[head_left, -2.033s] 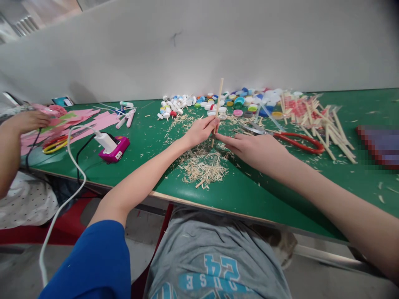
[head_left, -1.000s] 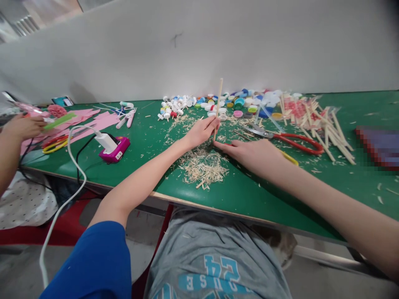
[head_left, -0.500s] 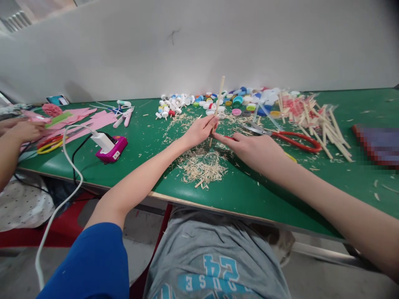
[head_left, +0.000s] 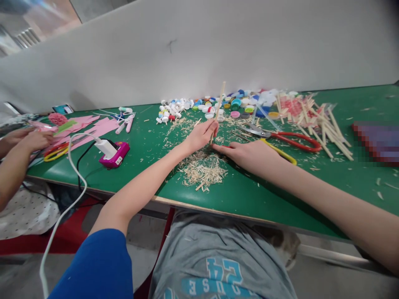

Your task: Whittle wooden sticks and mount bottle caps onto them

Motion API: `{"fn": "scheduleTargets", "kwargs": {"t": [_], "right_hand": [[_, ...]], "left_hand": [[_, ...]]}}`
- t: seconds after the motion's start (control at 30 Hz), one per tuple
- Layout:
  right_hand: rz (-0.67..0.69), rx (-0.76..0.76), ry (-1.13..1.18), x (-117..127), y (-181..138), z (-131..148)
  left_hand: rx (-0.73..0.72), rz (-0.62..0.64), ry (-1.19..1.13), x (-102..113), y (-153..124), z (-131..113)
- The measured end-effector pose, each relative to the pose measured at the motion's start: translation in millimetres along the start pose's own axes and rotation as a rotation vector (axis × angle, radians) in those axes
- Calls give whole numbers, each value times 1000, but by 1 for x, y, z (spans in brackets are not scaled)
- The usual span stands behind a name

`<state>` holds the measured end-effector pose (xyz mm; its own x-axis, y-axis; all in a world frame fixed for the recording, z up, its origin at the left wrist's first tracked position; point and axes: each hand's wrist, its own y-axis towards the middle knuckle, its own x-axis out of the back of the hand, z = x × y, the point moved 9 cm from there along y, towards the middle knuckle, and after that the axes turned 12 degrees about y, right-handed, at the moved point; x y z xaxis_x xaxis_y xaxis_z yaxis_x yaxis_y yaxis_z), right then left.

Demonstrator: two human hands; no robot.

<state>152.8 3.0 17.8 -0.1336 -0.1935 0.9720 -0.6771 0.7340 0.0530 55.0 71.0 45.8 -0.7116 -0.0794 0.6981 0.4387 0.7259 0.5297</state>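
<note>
My left hand [head_left: 204,135] is closed round a thin wooden chopstick [head_left: 221,97], which stands up slightly tilted with its lower end near the table. My right hand [head_left: 246,154] is closed just right of that lower end, its index finger stretched towards the stick. A bit of red shows at its fingers, from a tool mostly hidden in the grip; its kind does not show. Beneath both hands lies a heap of wood shavings [head_left: 204,172]. Behind my right hand rest red-handled scissors [head_left: 296,141] and a yellow handle [head_left: 282,154], partly covered by the hand.
Bottle caps [head_left: 236,104] and small white capped pieces [head_left: 170,110] lie along the wall. More chopsticks [head_left: 330,128] are piled right. A magenta power adapter [head_left: 114,154] with a white cable stands left. Beyond it, another person's hands [head_left: 29,141] work by pink paper [head_left: 101,131].
My right hand has moved slightly down and left, closer to the stick's lower end, uncovering more of the yellow handle. The stick has dropped slightly. The view has tilted a little.
</note>
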Motion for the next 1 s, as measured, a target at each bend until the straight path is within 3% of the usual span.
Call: {"fn": "scheduleTargets", "kwargs": {"t": [0.17, 0.4, 1.0], "right_hand": [[-85, 28, -29, 3, -3, 1], [-166, -97, -101, 20, -6, -4], [-59, -89, -78, 16, -2, -6]], "left_hand": [[9, 2, -12, -1, 0, 4], [29, -7, -17, 1, 0, 9], [39, -15, -5, 0, 1, 10]]}}
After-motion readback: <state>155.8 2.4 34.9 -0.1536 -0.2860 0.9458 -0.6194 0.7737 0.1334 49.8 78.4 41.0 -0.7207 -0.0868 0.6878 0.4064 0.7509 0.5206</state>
